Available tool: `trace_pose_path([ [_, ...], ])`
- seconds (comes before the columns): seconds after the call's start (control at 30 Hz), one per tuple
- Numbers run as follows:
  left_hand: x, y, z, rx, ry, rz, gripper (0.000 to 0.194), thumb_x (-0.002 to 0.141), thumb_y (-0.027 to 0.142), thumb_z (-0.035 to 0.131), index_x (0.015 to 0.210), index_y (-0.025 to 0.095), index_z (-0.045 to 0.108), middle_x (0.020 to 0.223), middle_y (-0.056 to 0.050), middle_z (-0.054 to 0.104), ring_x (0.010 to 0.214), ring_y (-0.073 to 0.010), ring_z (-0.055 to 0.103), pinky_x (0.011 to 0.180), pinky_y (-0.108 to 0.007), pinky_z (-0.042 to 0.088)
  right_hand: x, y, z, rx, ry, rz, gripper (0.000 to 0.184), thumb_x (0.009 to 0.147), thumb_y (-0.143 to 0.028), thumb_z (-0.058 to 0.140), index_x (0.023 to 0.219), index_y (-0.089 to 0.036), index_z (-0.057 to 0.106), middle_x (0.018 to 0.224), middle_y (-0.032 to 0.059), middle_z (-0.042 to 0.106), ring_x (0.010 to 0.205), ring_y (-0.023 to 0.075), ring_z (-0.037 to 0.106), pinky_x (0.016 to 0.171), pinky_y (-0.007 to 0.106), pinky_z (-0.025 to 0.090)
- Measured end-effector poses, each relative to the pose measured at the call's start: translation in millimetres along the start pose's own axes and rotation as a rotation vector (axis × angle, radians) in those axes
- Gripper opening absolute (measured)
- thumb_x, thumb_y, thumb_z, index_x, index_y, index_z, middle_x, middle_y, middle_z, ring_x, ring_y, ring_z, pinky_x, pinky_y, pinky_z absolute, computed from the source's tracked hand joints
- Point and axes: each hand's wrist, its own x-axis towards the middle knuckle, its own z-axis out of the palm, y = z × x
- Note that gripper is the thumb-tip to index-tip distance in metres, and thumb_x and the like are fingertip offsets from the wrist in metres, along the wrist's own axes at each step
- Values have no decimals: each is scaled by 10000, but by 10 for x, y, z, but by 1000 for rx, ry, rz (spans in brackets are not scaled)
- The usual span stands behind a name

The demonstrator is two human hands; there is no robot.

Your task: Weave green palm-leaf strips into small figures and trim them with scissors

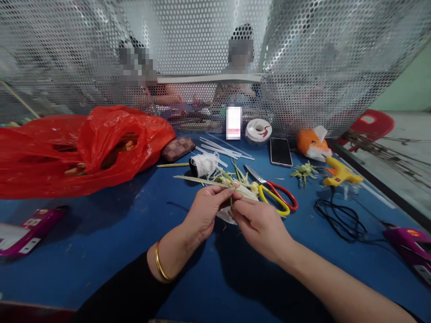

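Note:
My left hand (202,213) and my right hand (261,222) meet in front of me, both closed on a pale green leaf strip (195,180). Its long pointed end sticks out leftward past my left fingers; the part between the fingertips is largely hidden. Just beyond my hands lie a white thread spool (206,165), yellow-green plant scraps (253,187) and scissors (283,190) with red and yellow handles. Something white and thin (226,217) shows under my fingers.
At the left lie a red plastic bag (84,143), a checkered pouch (178,149) and a purple device (37,229). White strips (222,150), a tape roll (258,130) and a phone (281,151) lie farther back. A yellow glue gun (343,174) and its cable (340,222) lie right.

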Motion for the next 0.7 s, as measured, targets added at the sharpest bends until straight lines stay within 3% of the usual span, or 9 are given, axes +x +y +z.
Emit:
trace_pose_path([
  [0.13, -20, -1, 18, -51, 50, -27, 161, 677, 150, 771, 826, 96, 745, 670, -44, 719, 582, -95, 616, 629, -205, 484, -12, -7, 7, -54, -19, -59, 259, 902, -168, 416, 658, -190, 499, 693, 25, 575, 623, 136, 493, 578, 258, 342],
  [0.4, -23, -26, 32, -44, 86, -26, 213, 636, 214, 809, 793, 92, 733, 645, -40, 700, 554, -100, 594, 558, -203, 457, -10, -5, 51, -140, -59, -130, 273, 923, -184, 404, 725, -177, 594, 759, 61, 639, 683, 159, 552, 607, 266, 361],
  [0.7, -25, -39, 47, -89, 100, -24, 208, 609, 161, 804, 791, 90, 733, 616, -38, 696, 556, -100, 594, 577, -196, 449, -13, -18, 80, -214, -63, -183, 289, 917, -173, 400, 702, -167, 593, 697, 46, 608, 624, 155, 519, 575, 283, 325],
])
